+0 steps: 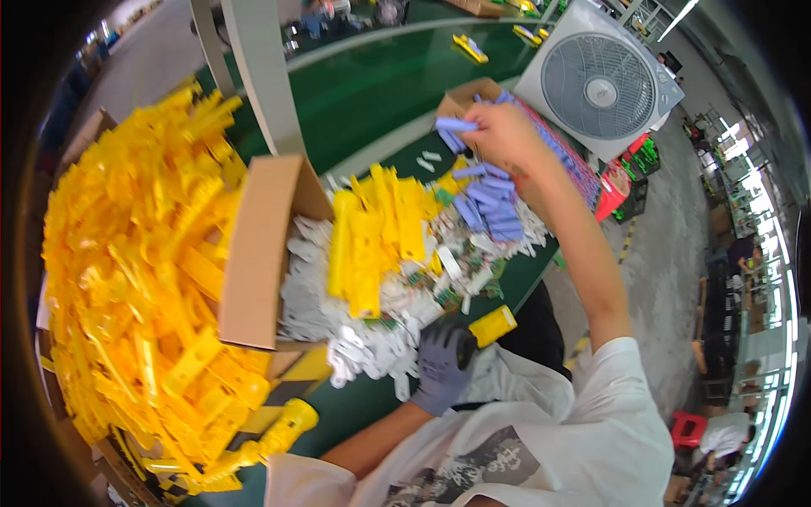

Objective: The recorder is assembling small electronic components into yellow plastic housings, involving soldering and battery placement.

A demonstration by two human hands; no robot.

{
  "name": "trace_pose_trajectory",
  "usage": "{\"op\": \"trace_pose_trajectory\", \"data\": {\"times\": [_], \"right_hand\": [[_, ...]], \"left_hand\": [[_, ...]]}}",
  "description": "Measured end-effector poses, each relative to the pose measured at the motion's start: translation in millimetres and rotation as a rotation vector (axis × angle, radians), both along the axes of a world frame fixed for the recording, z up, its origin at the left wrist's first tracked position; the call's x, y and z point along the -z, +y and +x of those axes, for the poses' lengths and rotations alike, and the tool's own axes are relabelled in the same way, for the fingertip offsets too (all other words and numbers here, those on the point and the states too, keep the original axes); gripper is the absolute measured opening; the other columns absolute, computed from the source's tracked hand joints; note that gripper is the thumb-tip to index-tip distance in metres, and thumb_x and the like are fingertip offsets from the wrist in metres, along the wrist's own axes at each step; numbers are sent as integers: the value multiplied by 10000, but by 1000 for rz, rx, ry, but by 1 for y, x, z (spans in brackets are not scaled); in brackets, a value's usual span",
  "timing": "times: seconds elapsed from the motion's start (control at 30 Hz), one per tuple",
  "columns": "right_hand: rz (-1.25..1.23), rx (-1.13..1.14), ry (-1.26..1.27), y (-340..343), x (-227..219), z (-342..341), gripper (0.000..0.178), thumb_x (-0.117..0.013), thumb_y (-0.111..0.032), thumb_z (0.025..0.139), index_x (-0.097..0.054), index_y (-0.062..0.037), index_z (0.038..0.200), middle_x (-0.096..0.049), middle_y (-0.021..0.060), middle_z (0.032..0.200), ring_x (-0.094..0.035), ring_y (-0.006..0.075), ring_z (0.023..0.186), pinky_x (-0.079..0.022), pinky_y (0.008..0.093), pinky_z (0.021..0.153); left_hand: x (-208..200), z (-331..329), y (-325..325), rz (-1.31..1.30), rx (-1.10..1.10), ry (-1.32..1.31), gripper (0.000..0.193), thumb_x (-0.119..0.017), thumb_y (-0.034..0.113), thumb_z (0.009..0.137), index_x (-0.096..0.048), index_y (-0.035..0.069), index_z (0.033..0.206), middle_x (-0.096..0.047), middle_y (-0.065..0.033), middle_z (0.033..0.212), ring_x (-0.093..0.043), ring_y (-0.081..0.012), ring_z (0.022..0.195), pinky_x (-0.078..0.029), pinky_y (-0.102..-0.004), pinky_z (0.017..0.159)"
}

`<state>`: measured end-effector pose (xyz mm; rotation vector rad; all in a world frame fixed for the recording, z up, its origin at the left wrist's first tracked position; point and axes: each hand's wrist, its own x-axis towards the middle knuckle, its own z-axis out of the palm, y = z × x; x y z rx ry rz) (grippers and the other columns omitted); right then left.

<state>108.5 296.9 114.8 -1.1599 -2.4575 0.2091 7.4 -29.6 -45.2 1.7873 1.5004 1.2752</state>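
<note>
My bare right hand [509, 138] reaches to the far side of the bench and pinches a purple cylinder [457, 124], which looks like a battery cell, beside an open cardboard box. In a grey work glove, my left hand [445, 362] is close to my body, closed on the end of a yellow plastic casing [493, 326]. A pile of purple cells [494, 207] lies between the hands. Left of it, several long yellow casings [365, 253] rest on white plastic parts [359, 353] and small green circuit boards [421, 281].
At left, a large heap of yellow casings [144, 279] rises beside a tipped cardboard box [266, 253]. A grey fan [600, 89] stands at the far right. Behind the bench runs a green conveyor [372, 84], with a pale post [262, 76] before it. A yellow flashlight-shaped piece [291, 422] lies front left.
</note>
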Motion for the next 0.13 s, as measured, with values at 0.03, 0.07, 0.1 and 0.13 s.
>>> {"op": "trace_pose_trajectory", "data": {"times": [0.03, 0.07, 0.1, 0.13], "right_hand": [[-41, 6, -37, -22, -1, 21, 165, -723, -120, 731, -697, -71, 886, -679, 128, 747, -671, 304, 726, -530, 370, 646], [-137, 24, 82, -48, -11, 42, 167, -715, -120, 765, -703, -78, 927, -694, 119, 779, -680, 276, 738, -527, 354, 639], [-223, 57, 178, -72, -27, 54, 171, -708, -119, 800, -709, -85, 968, -708, 110, 811, -689, 248, 749, -525, 339, 633], [-252, 68, 143, -74, -21, 61, 171, -708, -119, 800, -709, -85, 968, -708, 110, 811, -689, 248, 749, -525, 339, 633]], "left_hand": [[-4, 0, -1, -30, 0, 2, 283, -729, 134, 685, -591, 96, 930, -583, -151, 953, -548, -357, 885, -434, -450, 775], [-13, 0, 0, -58, 5, 0, 291, -733, 139, 679, -590, 98, 929, -578, -158, 947, -546, -358, 888, -432, -458, 774], [-15, 0, 1, -8, -7, -7, 287, -728, 140, 686, -589, 102, 934, -575, -165, 962, -546, -355, 890, -431, -463, 774], [-16, 0, 4, 44, -33, 14, 283, -722, 140, 693, -588, 106, 939, -572, -172, 977, -547, -352, 892, -429, -469, 774]]}}
